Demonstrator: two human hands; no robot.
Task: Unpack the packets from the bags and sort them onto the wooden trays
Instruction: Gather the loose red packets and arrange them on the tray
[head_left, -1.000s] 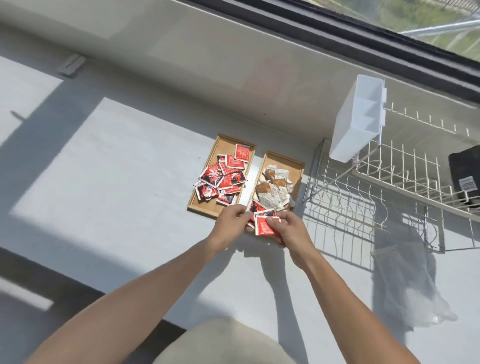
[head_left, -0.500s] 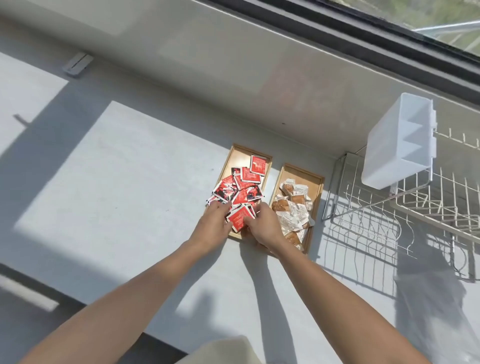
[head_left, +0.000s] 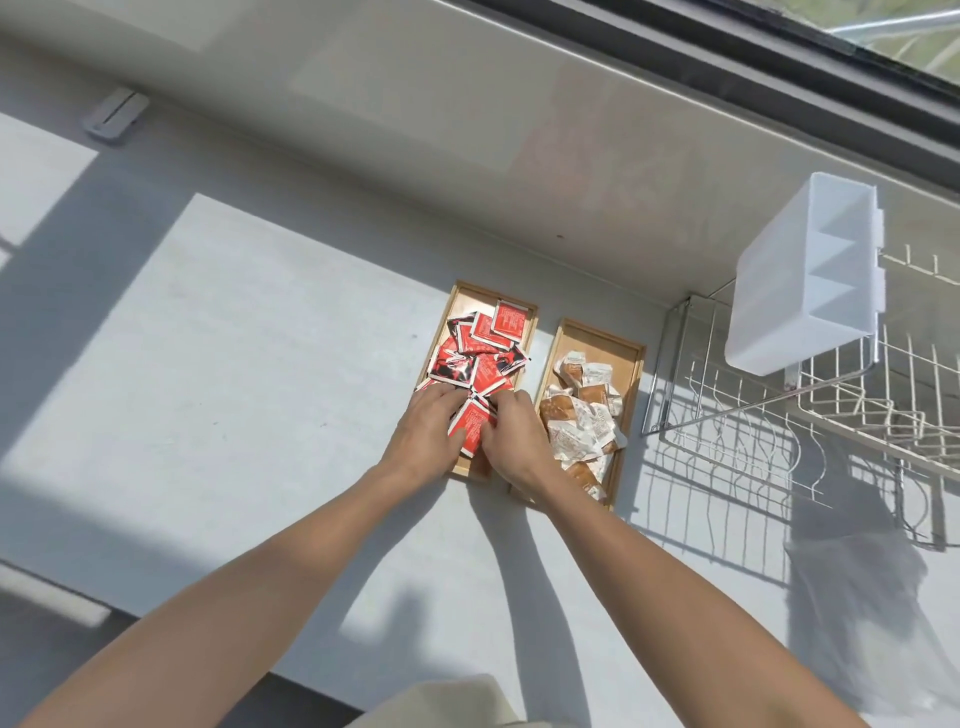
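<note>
Two wooden trays lie side by side on the white counter. The left tray (head_left: 462, 299) holds a heap of red packets (head_left: 480, 353). The right tray (head_left: 631, 353) holds white and brown packets (head_left: 582, 415). My left hand (head_left: 426, 441) and my right hand (head_left: 514, 441) both rest over the near end of the left tray, pinching a few red packets (head_left: 470, 423) between them. A clear plastic bag (head_left: 862, 587) lies on the counter at the right, partly in shadow.
A white wire dish rack (head_left: 779, 415) stands right of the trays, with a white plastic cutlery holder (head_left: 800, 275) hung on it. A window ledge runs along the back. A small grey clip (head_left: 117, 111) sits far left.
Both hands carried the red packets from in front of the right tray leftward onto the near end of the left tray. The view shifted left, so the rack moved right in frame.
</note>
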